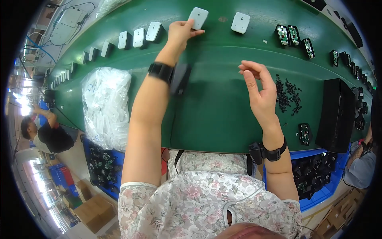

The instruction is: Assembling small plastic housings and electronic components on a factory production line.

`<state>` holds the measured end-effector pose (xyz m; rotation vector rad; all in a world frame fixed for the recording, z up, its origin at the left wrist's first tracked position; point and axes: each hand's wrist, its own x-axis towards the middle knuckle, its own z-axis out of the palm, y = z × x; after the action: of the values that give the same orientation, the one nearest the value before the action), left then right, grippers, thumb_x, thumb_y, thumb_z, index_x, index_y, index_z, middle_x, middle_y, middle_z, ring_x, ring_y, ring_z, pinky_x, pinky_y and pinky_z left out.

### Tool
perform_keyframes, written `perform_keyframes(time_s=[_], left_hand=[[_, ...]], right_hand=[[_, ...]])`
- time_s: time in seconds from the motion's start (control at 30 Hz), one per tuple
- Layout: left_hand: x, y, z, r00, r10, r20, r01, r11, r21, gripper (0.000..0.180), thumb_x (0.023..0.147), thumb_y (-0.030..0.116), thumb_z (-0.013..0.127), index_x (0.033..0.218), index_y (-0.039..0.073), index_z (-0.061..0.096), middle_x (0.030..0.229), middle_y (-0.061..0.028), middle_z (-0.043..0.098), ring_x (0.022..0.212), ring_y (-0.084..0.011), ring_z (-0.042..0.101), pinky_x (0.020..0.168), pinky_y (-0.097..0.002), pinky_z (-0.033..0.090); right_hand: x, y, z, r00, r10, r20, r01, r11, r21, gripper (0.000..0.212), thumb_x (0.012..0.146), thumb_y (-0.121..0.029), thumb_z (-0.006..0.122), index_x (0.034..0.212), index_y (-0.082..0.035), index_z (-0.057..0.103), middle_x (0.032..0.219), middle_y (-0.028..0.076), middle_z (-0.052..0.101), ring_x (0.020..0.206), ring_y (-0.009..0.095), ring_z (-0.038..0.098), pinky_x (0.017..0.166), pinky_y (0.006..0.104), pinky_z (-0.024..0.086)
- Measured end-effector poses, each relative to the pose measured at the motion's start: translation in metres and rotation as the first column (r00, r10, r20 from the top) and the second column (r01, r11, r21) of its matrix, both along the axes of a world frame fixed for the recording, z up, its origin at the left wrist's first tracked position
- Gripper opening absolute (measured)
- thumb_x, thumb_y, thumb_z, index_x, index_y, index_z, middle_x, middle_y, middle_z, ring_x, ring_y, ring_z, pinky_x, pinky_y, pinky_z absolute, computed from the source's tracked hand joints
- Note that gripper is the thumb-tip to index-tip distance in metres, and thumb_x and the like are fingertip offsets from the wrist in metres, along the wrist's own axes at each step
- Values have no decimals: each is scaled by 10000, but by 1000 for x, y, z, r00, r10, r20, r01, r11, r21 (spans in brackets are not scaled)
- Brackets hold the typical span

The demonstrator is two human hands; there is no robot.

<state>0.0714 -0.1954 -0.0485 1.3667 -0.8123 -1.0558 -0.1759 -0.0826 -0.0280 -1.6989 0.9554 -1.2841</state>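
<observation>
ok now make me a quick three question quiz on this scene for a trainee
1. Which hand is touching a white case?
2. True or false: the right hand is gripping a circuit board.
3. Fill in: the small black parts lie scattered on the table, just to the ____ of the right hand.

Key:
1. The left hand.
2. False; nothing shows in its grasp.
3. Right.

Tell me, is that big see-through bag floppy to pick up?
The see-through bag would probably sag, because its plastic looks wrinkled. The whitish pieces inside might shift, since they look jumbled. It probably won't roll: it lies wide on the green table.
</observation>
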Motion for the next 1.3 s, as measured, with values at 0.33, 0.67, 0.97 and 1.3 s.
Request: perform_keyframes(time_s=[0.33, 0.67, 0.97, 1.3], left_hand=[[29, -34, 20, 909, -311, 278, 172, 886, 430, 350, 935, 278, 534, 1061, -47, 501, 851, -152, 665, 659, -157, 643, 600, -229, 541], [57, -47, 23, 674, -374, 637, -6, 860, 511, 484, 834, 427, 653, 981, -19, 533, 681, -65, 603, 484, -95, 508, 411, -234, 404], [3, 144, 38, 395, 174, 902, 14, 981, -195, 260, 850, 279, 633, 995, 78, 553, 717, -98, 606, 637, -287, 605, 571, -406, 470], [123, 313, 20, 23, 332, 943, -474, 834, -282, 148, 839, 111, 593, 973, 48, 602, 911, -140, 589, 824, -318, 576, 694, -397, 466]], right_hand=[[-28, -13, 19, 835, -412, -364, 332, 906, -264, 127, 872, -118, 619, 977, -49, 634, 819, 40, 589, 676, 133, 546, 663, 248, 442], [-55, 2, 17, 407, -174, -897, 192, 976, -102, 353, 636, -168, 782, 871, -64, 538, 874, 62, 540, 842, 271, 564, 682, 378, 461], [-60, -1, 8, 488, -70, -870, 52, 997, -51, 135, 773, -52, 619, 848, -48, 506, 814, 115, 519, 755, 323, 544, 656, 394, 436], [-58, -8, 13, 655, -21, -755, 7, 1000, -23, 74, 841, -72, 590, 850, -20, 539, 748, 92, 503, 652, 225, 502, 601, 318, 410]])
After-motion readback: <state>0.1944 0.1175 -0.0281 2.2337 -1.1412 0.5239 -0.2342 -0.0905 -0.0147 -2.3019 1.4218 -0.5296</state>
